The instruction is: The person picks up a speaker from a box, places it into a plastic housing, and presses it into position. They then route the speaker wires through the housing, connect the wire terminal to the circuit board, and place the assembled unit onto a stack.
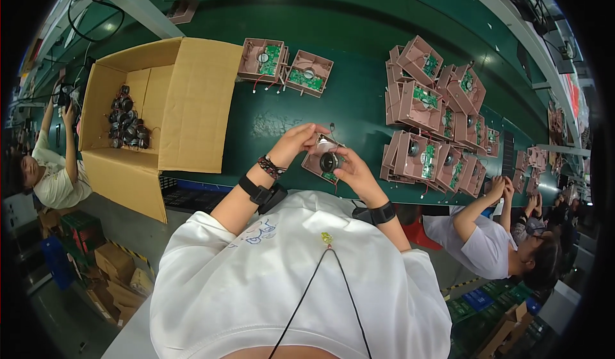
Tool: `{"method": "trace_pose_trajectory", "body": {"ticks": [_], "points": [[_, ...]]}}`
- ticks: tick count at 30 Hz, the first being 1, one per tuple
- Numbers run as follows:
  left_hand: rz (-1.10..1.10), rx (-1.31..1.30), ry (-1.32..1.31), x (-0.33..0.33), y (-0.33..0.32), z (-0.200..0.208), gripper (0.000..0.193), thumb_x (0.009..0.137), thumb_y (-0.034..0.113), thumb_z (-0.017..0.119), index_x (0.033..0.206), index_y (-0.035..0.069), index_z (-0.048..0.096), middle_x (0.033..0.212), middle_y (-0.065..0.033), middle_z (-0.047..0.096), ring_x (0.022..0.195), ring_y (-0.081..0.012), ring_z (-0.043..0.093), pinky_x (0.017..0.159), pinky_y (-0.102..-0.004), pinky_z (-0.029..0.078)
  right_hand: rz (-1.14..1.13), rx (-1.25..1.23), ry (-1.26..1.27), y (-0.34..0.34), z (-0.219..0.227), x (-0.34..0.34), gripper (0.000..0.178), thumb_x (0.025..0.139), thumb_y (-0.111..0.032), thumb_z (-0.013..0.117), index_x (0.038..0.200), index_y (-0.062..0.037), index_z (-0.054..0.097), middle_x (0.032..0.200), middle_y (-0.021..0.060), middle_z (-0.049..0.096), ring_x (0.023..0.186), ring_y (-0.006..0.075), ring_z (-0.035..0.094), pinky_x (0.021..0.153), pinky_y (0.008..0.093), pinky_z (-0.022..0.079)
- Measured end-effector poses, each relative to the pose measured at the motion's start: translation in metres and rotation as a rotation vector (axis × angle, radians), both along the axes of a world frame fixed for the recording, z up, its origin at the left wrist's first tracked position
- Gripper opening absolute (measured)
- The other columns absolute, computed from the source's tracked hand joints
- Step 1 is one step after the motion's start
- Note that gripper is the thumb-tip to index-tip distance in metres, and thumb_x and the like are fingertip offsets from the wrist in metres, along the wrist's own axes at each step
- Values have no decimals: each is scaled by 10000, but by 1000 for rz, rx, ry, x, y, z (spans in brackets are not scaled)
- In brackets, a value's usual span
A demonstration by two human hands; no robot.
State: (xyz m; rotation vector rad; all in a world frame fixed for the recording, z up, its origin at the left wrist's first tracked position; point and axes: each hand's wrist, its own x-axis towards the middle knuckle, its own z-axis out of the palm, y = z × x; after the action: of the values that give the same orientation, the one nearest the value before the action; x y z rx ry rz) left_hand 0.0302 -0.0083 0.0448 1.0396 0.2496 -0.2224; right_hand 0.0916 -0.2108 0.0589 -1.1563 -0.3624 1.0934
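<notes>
Close in front of my chest, a pinkish plastic housing (312,165) with a bit of green circuit board lies on the green bench. My right hand (356,174) is closed on a small round black speaker (329,162), held over that housing. My left hand (302,140) bends its fingers round the housing's far-left edge, beside a shiny pale patch; exactly what they grip is partly hidden. Two more housings with green boards, one a pink housing (262,59) and the other a pink housing (309,73), stand farther back with loose wires.
An open cardboard box (200,103) at the left holds several black speakers (128,119). Stacked pink housings (423,103) crowd the right side of the bench (359,71). A co-worker (477,244) sits at the right; another person (57,173) is at the far left.
</notes>
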Motion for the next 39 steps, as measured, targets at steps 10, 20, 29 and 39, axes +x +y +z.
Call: {"method": "trace_pose_trajectory", "body": {"ticks": [10, 20, 29, 39], "points": [[136, 277, -140, 13, 12, 54, 433, 918, 353, 438, 1238, 62, 432, 1029, -74, 559, 885, -126, 555, 777, -248, 440, -188, 142, -1138, 70, 164, 61, 438, 695, -44, 679, 1091, -22, 493, 1052, 85, 491, 986, 190, 507, 827, 270, 420], [245, 472, -165, -39, 42, 40, 291, 902, 209, 496, 1144, 47, 484, 972, -80, 602, 837, -142, 581, 758, -276, 469, -621, 79, -1994, 217, 359, 228, 400, 734, -148, 667, 1086, -22, 523, 1008, 131, 566, 871, 218, 582, 675, 306, 477], [165, 563, 123, -100, 34, -6, 257, 890, 184, 509, 1098, 32, 513, 926, -71, 615, 804, -134, 585, 732, -262, 464, -403, -725, -2046, 341, 350, 295, 301, 796, -191, 579, 1068, -66, 555, 1032, 161, 571, 954, 337, 550, 797, 401, 446], [118, 784, 68, -78, 35, 1, 214, 859, 174, 540, 1035, 52, 544, 864, -69, 617, 744, -156, 603, 667, -270, 473, -541, -115, -2256, 248, 303, 180, 211, 827, -157, 543, 979, -14, 573, 933, 150, 603, 877, 319, 563, 755, 365, 435]]}}
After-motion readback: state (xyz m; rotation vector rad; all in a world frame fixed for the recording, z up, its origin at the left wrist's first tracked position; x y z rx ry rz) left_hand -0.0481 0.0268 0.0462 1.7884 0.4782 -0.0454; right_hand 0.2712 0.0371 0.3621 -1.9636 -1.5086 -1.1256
